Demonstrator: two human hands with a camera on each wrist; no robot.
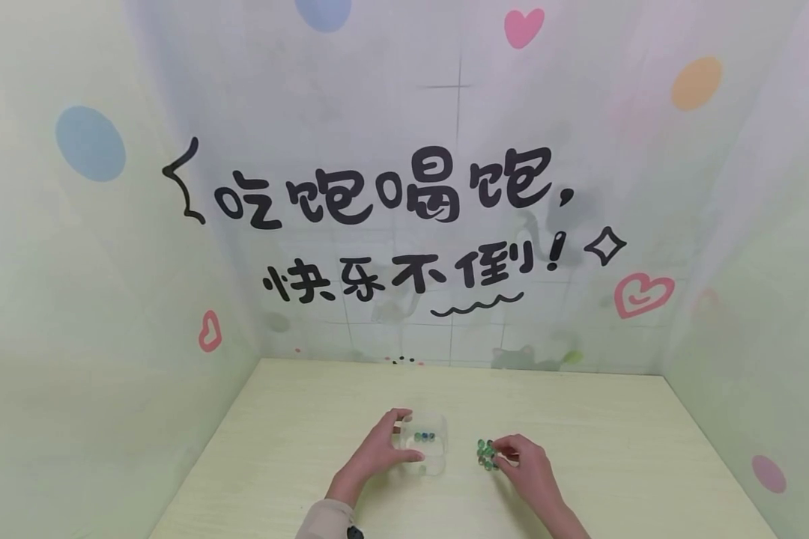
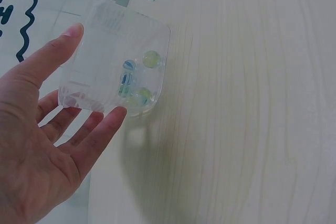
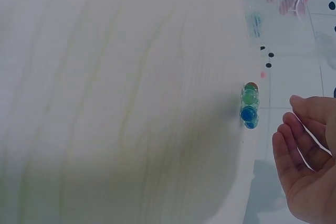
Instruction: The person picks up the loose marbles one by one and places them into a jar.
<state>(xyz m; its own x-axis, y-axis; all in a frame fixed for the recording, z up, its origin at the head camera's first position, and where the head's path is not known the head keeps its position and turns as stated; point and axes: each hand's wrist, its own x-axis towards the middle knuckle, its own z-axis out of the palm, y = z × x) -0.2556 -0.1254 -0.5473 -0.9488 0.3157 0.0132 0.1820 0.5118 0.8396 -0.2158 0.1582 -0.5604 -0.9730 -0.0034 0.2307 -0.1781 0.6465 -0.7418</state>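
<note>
My left hand (image 1: 376, 448) holds a clear plastic container (image 1: 438, 448) between thumb and fingers. Several glass marbles (image 2: 127, 80), blue-green and yellowish, lie at the bottom of the container, as the left wrist view shows. To the right of it, a cluster of green and blue glass marbles (image 1: 483, 454) sits on the table. My right hand (image 1: 529, 463) is just beside that cluster, its thumb and fingers bent toward it. In the right wrist view the right fingertips (image 3: 295, 100) stand apart from the clustered marbles (image 3: 250, 106), and nothing shows between them.
Underneath is a pale wood-grain table (image 1: 297, 419). Behind it stands a printed wall (image 1: 377, 329) with dark lettering, and light side walls (image 1: 735, 359) close in left and right.
</note>
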